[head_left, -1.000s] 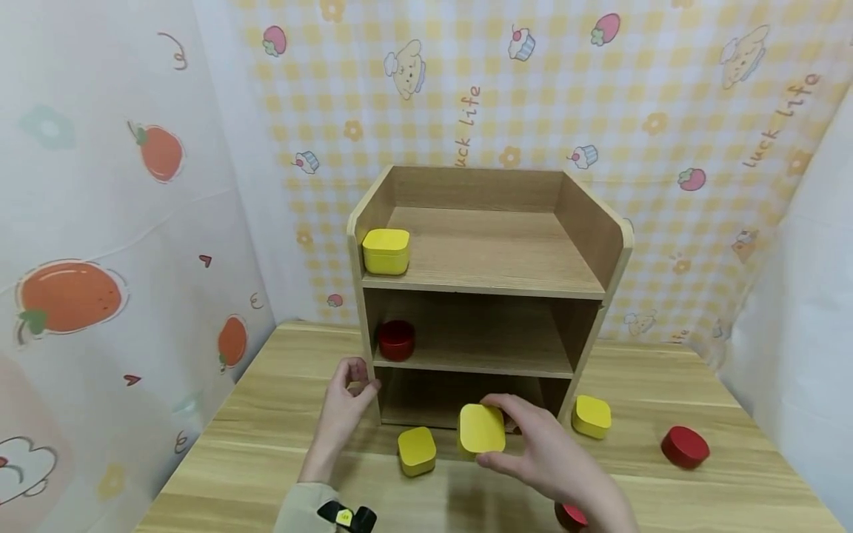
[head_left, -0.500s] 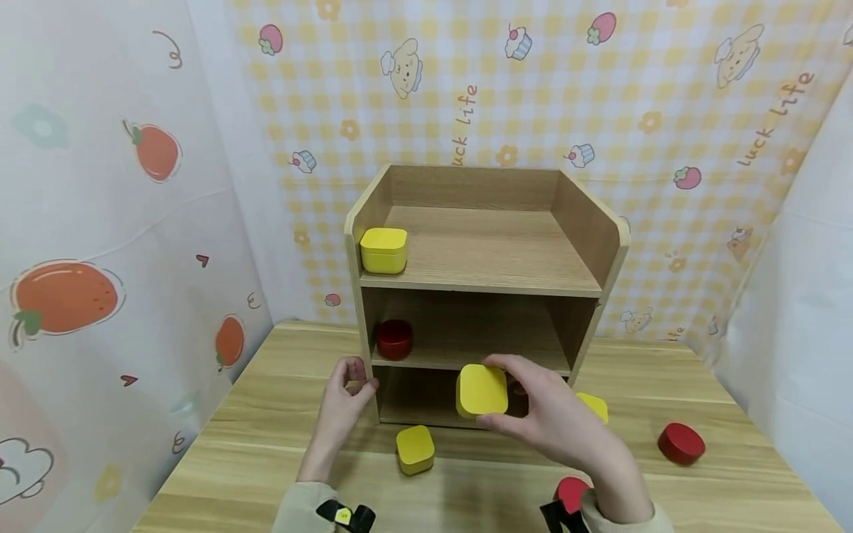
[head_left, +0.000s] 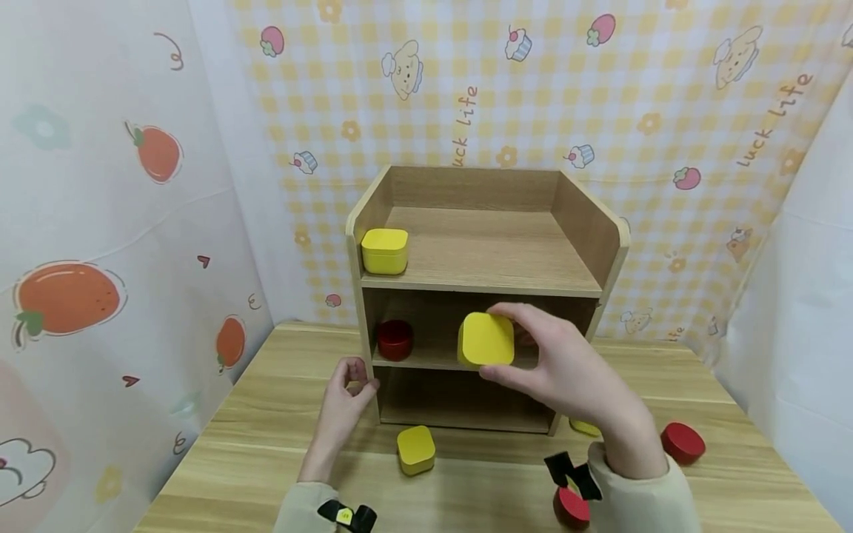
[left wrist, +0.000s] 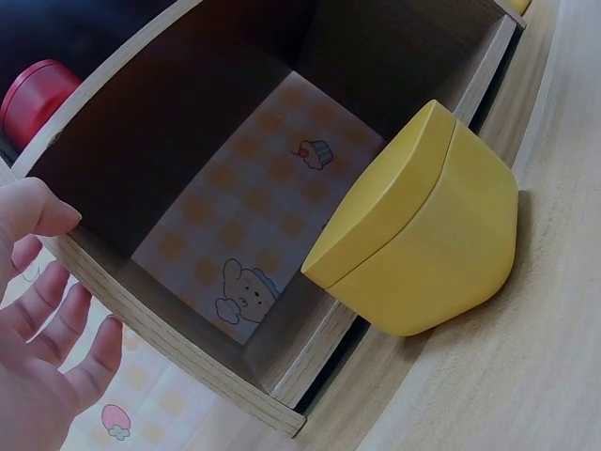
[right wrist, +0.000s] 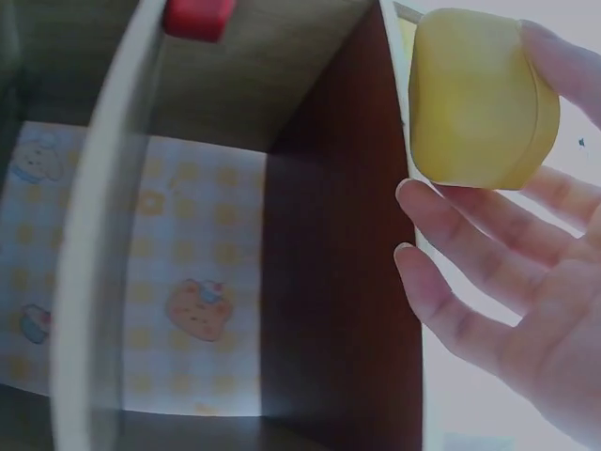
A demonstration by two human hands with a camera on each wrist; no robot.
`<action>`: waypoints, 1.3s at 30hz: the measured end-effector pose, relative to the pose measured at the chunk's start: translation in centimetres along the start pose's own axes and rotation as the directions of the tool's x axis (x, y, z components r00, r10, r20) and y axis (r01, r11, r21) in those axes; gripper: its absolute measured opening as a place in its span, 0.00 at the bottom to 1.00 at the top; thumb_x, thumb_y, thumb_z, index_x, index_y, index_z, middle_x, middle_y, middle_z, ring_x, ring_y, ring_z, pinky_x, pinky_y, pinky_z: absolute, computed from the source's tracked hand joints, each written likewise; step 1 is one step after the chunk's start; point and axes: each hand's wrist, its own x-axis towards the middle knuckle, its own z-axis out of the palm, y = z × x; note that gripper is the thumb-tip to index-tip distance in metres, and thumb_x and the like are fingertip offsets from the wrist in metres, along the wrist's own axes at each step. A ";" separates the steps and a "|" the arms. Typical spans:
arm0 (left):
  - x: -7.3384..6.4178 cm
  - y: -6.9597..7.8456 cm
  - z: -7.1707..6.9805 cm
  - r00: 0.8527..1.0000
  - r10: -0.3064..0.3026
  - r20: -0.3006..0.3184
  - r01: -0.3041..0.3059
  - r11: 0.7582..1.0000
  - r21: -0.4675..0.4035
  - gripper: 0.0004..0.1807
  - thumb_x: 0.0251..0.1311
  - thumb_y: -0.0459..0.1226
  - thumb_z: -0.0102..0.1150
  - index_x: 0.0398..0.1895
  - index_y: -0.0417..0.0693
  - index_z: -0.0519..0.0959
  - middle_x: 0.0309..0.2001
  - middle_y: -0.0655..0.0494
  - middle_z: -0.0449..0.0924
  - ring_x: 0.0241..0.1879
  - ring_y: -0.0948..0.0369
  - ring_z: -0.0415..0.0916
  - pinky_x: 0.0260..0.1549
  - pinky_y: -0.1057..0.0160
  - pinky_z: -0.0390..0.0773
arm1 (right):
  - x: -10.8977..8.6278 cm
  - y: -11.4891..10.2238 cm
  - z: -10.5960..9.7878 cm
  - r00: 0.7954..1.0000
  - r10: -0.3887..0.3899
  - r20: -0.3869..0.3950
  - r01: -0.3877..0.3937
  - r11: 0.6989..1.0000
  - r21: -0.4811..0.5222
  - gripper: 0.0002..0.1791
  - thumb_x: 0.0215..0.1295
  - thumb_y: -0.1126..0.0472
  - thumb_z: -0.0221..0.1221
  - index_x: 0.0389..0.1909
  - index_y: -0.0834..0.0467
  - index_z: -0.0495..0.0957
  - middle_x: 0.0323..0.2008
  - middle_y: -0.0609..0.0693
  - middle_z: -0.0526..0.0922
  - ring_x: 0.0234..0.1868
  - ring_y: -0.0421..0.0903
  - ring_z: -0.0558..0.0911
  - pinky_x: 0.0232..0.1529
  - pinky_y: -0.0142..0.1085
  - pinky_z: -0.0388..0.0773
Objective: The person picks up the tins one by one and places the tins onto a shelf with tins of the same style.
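Observation:
My right hand [head_left: 563,363] pinches a yellow square box with rounded corners [head_left: 486,340] between thumb and fingers. It hangs in front of the middle level of a small wooden shelf [head_left: 493,287]. In the right wrist view the same yellow box [right wrist: 474,99] shows between thumb and fingers, with two other fingers spread below it. At the shelf's lower left side, my left hand [head_left: 345,400] holds the side panel. The left wrist view has its thumb [left wrist: 42,207] over the panel's edge and the fingers on the outer side. Another yellow box [head_left: 416,450] sits on the table before the shelf.
On the shelf stand a yellow box [head_left: 385,252] at top left and a red round box [head_left: 395,340] at middle left. Right on the table [head_left: 233,474] are red round boxes [head_left: 683,444] [head_left: 571,507] and a partly hidden yellow box [head_left: 585,428].
My right hand has lifted the yellow box from low before the bottom level up to the middle level. The left hand has stayed at the shelf's side.

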 end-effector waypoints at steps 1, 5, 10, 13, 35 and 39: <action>-0.1 0.4 0.0 1.000 0.004 0.000 -0.004 1.000 0.002 0.14 0.57 0.22 0.59 0.43 0.36 0.68 0.40 0.45 0.66 0.39 0.59 0.68 0.33 0.69 0.73 | 0.4 -0.1 -0.3 1.000 -0.001 0.001 0.001 1.000 -0.005 0.34 0.54 0.52 0.72 0.59 0.58 0.72 0.46 0.43 0.80 0.42 0.40 0.78 0.43 0.40 0.77; -0.2 0.6 -0.1 1.000 0.008 -0.001 -0.008 1.000 -0.004 0.14 0.57 0.22 0.59 0.44 0.36 0.68 0.40 0.46 0.66 0.38 0.58 0.69 0.32 0.68 0.73 | 1.8 -0.3 -1.5 1.000 0.025 0.019 -0.025 0.999 0.020 0.35 0.54 0.50 0.71 0.61 0.56 0.71 0.44 0.42 0.80 0.42 0.41 0.78 0.44 0.43 0.78; 0.4 -1.3 -0.1 1.000 -0.022 -0.011 0.022 1.000 -0.015 0.15 0.58 0.23 0.60 0.45 0.40 0.68 0.41 0.49 0.66 0.38 0.59 0.70 0.32 0.69 0.73 | 3.9 -0.6 -2.8 0.997 0.052 0.048 -0.056 0.995 0.088 0.35 0.55 0.49 0.71 0.62 0.54 0.71 0.47 0.43 0.81 0.45 0.43 0.80 0.47 0.42 0.78; 0.4 -1.6 0.0 0.999 -0.028 -0.018 0.027 0.999 -0.019 0.15 0.57 0.23 0.60 0.45 0.40 0.69 0.40 0.49 0.67 0.39 0.59 0.69 0.32 0.69 0.72 | 5.3 -0.6 -3.3 0.998 0.033 0.059 -0.040 0.994 0.104 0.34 0.56 0.49 0.70 0.62 0.54 0.71 0.48 0.44 0.80 0.46 0.44 0.80 0.47 0.42 0.78; 0.8 -2.9 0.0 1.000 -0.012 -0.006 0.013 1.000 0.020 0.15 0.58 0.27 0.61 0.44 0.45 0.69 0.41 0.49 0.67 0.29 0.58 0.72 0.30 0.66 0.74 | 13.2 1.4 -2.5 0.979 0.084 0.186 -0.076 0.996 -0.050 0.35 0.55 0.41 0.68 0.61 0.54 0.73 0.49 0.47 0.79 0.47 0.44 0.76 0.50 0.41 0.71; 0.8 -2.8 0.0 1.000 -0.009 -0.011 0.009 1.000 0.025 0.15 0.58 0.27 0.61 0.44 0.45 0.68 0.41 0.50 0.67 0.27 0.59 0.72 0.29 0.66 0.73 | 13.5 1.5 -2.5 0.976 0.098 0.193 -0.084 0.993 -0.079 0.35 0.56 0.41 0.67 0.61 0.54 0.74 0.49 0.47 0.79 0.46 0.44 0.77 0.50 0.41 0.71</action>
